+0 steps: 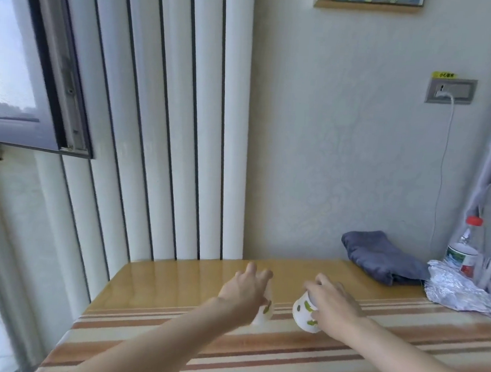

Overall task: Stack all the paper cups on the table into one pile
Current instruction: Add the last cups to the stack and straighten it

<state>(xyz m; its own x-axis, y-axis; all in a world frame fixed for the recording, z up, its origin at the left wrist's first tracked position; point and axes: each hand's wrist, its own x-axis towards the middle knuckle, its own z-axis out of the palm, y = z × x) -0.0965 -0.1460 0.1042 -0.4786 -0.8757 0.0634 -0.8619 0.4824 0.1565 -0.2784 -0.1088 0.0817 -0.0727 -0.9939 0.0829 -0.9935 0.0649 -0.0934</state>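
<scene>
Gripping green-spotted cup [305, 313]: right hand [331, 308] | left hand [244, 294] fingers around second cup [265, 310]

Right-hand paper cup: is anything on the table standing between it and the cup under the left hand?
Nothing visible does. The cup in the right hand, tilted, and the cup under the left hand, are separated only by bare striped table. The folded grey cloth, foil and bottle lie far right.
</scene>
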